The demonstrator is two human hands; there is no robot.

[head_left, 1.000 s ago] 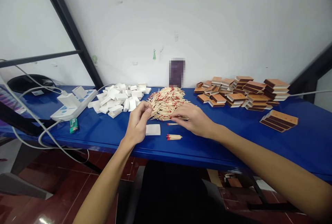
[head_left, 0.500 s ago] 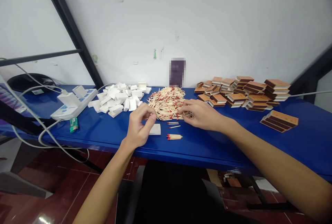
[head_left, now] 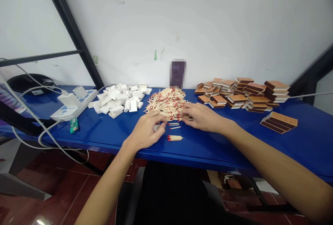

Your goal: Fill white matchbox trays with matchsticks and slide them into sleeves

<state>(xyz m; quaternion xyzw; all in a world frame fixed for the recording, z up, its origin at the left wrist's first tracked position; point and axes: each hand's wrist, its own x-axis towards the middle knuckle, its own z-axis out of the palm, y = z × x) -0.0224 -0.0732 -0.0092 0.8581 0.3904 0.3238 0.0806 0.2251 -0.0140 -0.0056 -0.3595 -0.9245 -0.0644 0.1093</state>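
A heap of red-tipped matches (head_left: 166, 100) lies at the middle of the blue table (head_left: 104, 131). My right hand (head_left: 201, 116) rests at the heap's near right edge, fingers curled and pinching into the matches. My left hand (head_left: 146, 131) lies over a small white inner tray (head_left: 156, 127), fingers bent round it, so only a sliver of the tray shows. Between the hands lie a few loose matches (head_left: 173, 125), and nearer me a small aligned bundle of matches (head_left: 174, 138).
A pile of white inner trays (head_left: 118, 100) lies left of the heap. Brown matchbox sleeves (head_left: 241, 94) are stacked at the right, with a separate stack (head_left: 279, 121) nearer. A white power strip (head_left: 73, 105) with cables and a green lighter (head_left: 74, 125) sit at the left.
My left hand came down from the heap's left edge onto the white tray and now covers it. My right hand shifted slightly right along the heap. More loose matches lie between the hands.
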